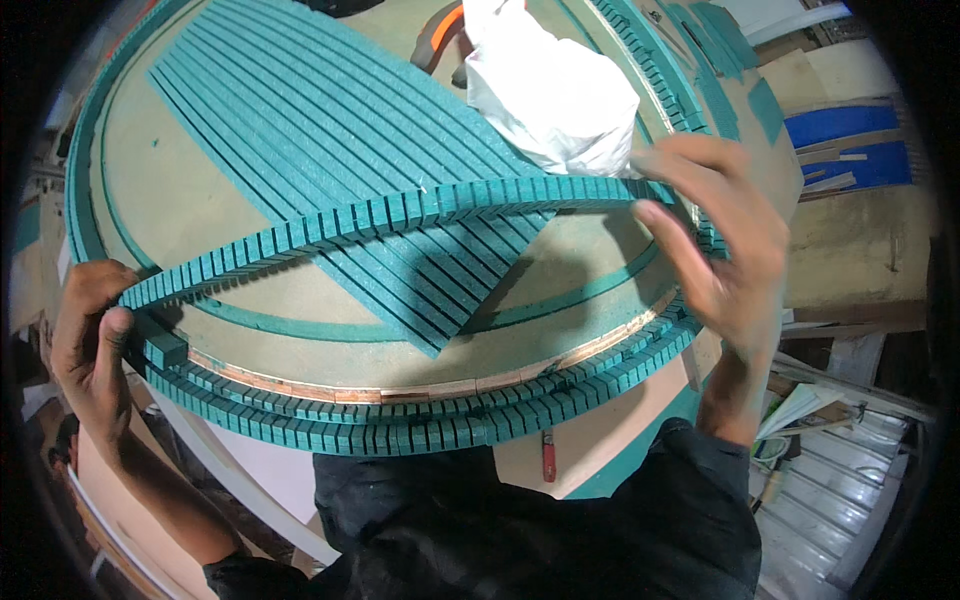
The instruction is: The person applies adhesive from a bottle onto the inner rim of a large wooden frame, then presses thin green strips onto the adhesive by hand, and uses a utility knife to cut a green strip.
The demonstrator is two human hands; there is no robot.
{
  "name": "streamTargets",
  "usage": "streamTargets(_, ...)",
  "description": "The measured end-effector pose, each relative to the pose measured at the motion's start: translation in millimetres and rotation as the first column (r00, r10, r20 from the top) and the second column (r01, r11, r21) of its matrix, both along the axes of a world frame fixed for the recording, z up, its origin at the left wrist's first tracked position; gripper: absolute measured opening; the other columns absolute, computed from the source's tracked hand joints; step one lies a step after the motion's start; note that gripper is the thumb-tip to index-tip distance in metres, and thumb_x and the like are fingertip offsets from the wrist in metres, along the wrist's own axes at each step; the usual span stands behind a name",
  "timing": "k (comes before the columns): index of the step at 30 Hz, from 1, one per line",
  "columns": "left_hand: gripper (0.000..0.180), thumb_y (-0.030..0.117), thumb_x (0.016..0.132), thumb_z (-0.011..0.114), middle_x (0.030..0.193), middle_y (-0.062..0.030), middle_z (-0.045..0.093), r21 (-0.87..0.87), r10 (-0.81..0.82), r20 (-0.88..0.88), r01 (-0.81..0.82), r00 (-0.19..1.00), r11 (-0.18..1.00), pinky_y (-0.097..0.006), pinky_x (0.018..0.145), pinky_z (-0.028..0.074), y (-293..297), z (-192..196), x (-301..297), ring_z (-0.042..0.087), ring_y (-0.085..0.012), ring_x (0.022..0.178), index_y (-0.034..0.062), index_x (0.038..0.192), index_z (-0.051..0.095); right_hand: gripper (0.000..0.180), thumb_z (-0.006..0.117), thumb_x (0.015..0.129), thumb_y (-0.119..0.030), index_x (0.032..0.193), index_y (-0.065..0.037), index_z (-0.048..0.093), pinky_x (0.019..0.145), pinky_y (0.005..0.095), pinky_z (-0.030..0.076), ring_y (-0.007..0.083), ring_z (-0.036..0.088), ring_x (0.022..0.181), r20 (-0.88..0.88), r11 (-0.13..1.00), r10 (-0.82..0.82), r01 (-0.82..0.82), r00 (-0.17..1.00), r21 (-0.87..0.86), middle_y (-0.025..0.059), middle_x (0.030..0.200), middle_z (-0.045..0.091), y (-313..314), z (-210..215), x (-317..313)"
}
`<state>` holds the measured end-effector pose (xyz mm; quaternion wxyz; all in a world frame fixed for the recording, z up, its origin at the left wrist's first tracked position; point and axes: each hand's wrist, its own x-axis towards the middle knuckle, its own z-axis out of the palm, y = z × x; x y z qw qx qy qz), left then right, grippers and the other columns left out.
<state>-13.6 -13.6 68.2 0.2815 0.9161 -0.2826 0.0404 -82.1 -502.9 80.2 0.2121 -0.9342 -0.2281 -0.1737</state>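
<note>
A long teal strip with evenly spaced slots [395, 213] arches between my two hands above a round, pale board [150, 195]. At its left end my left hand [92, 345] grips it between thumb and fingers. The strip's other end sits between the thumb and fingers of my right hand [735, 235], whose fingertips are slightly blurred. Below it, more slotted teal strip [330, 432] runs in layers around the board's near rim, next to a thin wooden band [420, 393]. A teal block [165, 350] rests on the rim beside my left hand.
Parallel teal strips [300, 110] lie side by side across the board. A white plastic bag [555, 100] and an orange-and-black object [436, 38] are at the far side. A red-handled tool [549, 458] lies near my body. Teal offcuts [715, 40] and blue sheets [845, 145] are at right.
</note>
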Motion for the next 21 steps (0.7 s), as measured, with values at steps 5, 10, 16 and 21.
streamTargets(5, 0.027, 0.022, 0.103, 0.065, 0.103, -0.0122, 0.062, 0.042, -0.044, 0.053, 0.042, 0.998, 0.998, -0.033, 0.088, 0.046, 6, -9, 7, 0.060, -0.0227, 0.099, -0.0044, 0.104, 0.066, 0.021, 0.074, 0.092, -0.015, 0.111, -0.008, 0.081, 0.067, 0.0332, 0.056, 0.0203, 0.070, 0.086, -0.272, 0.956, 0.282, -0.292, 0.920, 0.004, 0.0086, 0.094, 0.070, 18, 25, -22)
streamTargets(10, 0.025, 0.020, 0.103, 0.064, 0.105, -0.0125, 0.062, 0.015, 0.007, 0.081, -0.008, 0.997, 1.000, -0.033, 0.090, 0.046, 7, -14, 0, 0.060, -0.0229, 0.102, -0.0043, 0.105, 0.066, 0.029, 0.063, 0.093, -0.022, 0.117, -0.018, 0.077, 0.064, 0.0415, 0.053, 0.0279, 0.065, 0.072, -0.609, 0.858, 0.456, -0.502, 0.649, 0.107, 0.0050, 0.092, 0.065, 20, 6, 6)
streamTargets(16, 0.025, 0.021, 0.103, 0.065, 0.103, -0.0119, 0.061, -0.046, 0.010, -0.015, -0.011, 1.000, 0.999, -0.034, 0.090, 0.045, 5, -12, 0, 0.059, -0.0225, 0.100, -0.0031, 0.104, 0.065, 0.030, 0.061, 0.095, -0.023, 0.121, -0.017, 0.076, 0.064, 0.0443, 0.051, 0.0324, 0.063, 0.074, -0.724, 0.819, 0.467, -0.557, 0.507, 0.139, 0.0081, 0.085, 0.059, 20, 14, 18)
streamTargets(21, 0.029, 0.026, 0.102, 0.067, 0.101, -0.0116, 0.060, -0.083, -0.018, -0.023, 0.016, 1.000, 0.996, -0.034, 0.088, 0.045, 4, -16, 1, 0.058, -0.0234, 0.096, -0.0024, 0.102, 0.065, 0.025, 0.060, 0.097, -0.026, 0.115, -0.016, 0.074, 0.065, 0.0440, 0.051, 0.0318, 0.064, 0.077, -0.654, 0.852, 0.468, -0.499, 0.594, 0.157, 0.0082, 0.085, 0.058, 20, 6, 4)
